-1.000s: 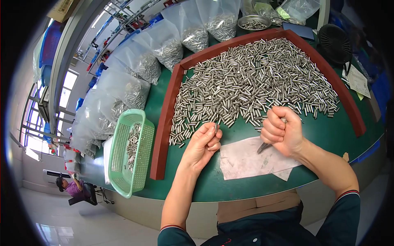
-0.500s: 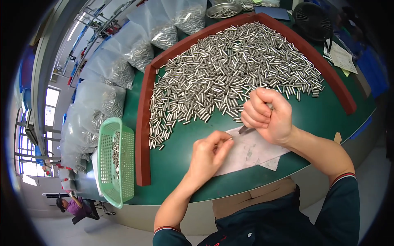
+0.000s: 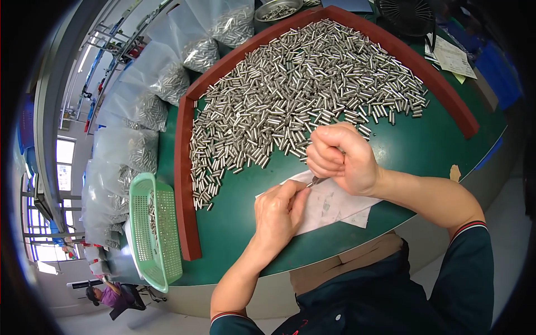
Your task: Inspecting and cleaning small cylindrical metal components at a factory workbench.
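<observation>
My left hand (image 3: 279,215) pinches a small metal pin between thumb and fingers, just over a sheet of white paper (image 3: 329,204) on the green table (image 3: 240,223). My right hand (image 3: 338,156) is a closed fist above the paper, gripping a thin metal tool (image 3: 315,181) whose tip pokes out below the fist and meets the left fingertips. Behind both hands lies a wide heap of short silver metal pins (image 3: 290,95), fenced by a dark red raised border (image 3: 183,184).
A green plastic basket (image 3: 153,231) with several pins stands left of the border. Clear plastic bags of pins (image 3: 139,111) line the far left. A black fan (image 3: 410,14), a metal bowl (image 3: 276,8) and papers (image 3: 449,56) sit at the back. Another person (image 3: 109,293) sits at lower left.
My left hand came back from the edge of the pin heap to the paper, holding a pin. My right fist stayed over the paper, and the two hands have drawn together.
</observation>
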Available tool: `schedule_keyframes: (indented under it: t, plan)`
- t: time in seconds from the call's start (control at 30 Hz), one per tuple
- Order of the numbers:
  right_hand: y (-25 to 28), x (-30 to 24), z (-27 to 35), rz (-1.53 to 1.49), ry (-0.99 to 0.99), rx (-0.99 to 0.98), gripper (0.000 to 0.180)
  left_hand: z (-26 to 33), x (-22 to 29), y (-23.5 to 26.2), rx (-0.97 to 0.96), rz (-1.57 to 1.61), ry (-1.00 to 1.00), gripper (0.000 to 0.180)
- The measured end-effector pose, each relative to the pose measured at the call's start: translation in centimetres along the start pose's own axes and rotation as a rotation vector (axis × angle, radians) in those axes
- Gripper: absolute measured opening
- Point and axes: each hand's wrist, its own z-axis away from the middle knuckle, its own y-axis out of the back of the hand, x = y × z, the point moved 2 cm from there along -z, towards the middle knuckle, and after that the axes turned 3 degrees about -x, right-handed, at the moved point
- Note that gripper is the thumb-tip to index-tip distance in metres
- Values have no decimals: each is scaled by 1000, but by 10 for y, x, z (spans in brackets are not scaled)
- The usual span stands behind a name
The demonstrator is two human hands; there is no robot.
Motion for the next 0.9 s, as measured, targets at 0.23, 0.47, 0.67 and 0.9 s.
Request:
schedule_keyframes:
  t: [0.23, 0.47, 0.67, 0.9]
  plan:
    - [1, 2, 0, 14, -11, 13, 40, 0, 0, 0, 3, 11, 17, 7]
    - [2, 5, -1, 18, -18, 5, 40, 0, -1, 0, 4, 3, 19, 7]
    - [1, 7, 1, 54, -22, 18, 41, 0, -4, -2, 17, 32, 0, 7]
    - [-5, 7, 5, 162, 1, 37, 38, -3, -3, 0, -18, 91, 47, 6]
